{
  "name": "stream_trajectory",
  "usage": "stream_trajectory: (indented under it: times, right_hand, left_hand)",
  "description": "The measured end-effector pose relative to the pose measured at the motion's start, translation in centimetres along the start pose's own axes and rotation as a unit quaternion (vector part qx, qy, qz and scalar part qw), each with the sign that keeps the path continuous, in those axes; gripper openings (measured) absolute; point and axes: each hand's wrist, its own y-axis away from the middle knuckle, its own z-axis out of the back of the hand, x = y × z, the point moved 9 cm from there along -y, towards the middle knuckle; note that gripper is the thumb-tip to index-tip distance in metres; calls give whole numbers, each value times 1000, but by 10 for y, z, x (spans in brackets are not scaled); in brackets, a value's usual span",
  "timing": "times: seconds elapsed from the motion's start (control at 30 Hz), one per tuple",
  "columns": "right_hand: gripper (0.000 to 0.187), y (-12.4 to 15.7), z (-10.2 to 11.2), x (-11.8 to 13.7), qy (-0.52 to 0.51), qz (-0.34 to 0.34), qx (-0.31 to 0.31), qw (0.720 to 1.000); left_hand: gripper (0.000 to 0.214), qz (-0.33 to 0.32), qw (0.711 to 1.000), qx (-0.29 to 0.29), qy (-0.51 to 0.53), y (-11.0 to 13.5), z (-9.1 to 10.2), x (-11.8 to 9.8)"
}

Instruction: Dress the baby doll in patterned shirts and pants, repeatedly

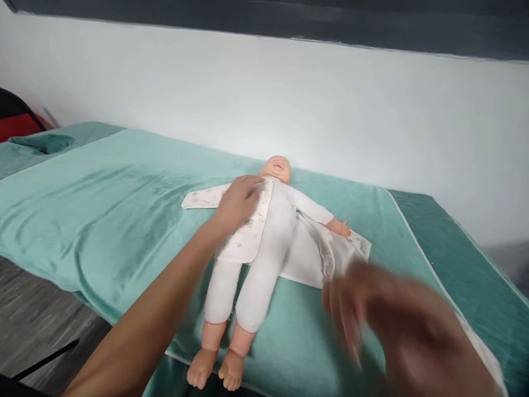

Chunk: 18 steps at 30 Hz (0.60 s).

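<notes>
A baby doll (273,242) in a white bodysuit lies on its back on a teal towel (124,209), head toward the wall. Under it a white printed garment (248,231) is spread out, one side folded over the doll's chest. My left hand (239,201) rests on that folded side near the doll's shoulder, fingers bent on the cloth. My right hand (372,309) hovers close to the camera, right of the doll's legs, blurred by motion with fingers hanging apart and nothing in it. The garment's other half (330,253) lies flat under the doll's outstretched arm.
The towel covers a bed (475,275) set against a white wall (330,110). A second teal cloth (41,143) sits crumpled at the far left, beside something red and black (16,118). Grey floor (33,320) shows at the lower left.
</notes>
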Motion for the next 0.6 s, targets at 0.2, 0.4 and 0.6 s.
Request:
stream_trajectory:
  times: [0.2,0.4,0.6]
  right_hand:
    - [29,-9,148,-157,281,-228,-353,863]
    - [26,-1,143,-200,114,-250,-344,898]
    - [26,2,149,-185,-73,-163,-397,900]
  left_hand:
    - [39,-94,962,224,-126,-43,-71,-70]
    - [29,-150,887,321,-297,-37,-133,-111]
    - [33,-213,869,344,-283,-33,-163,-122]
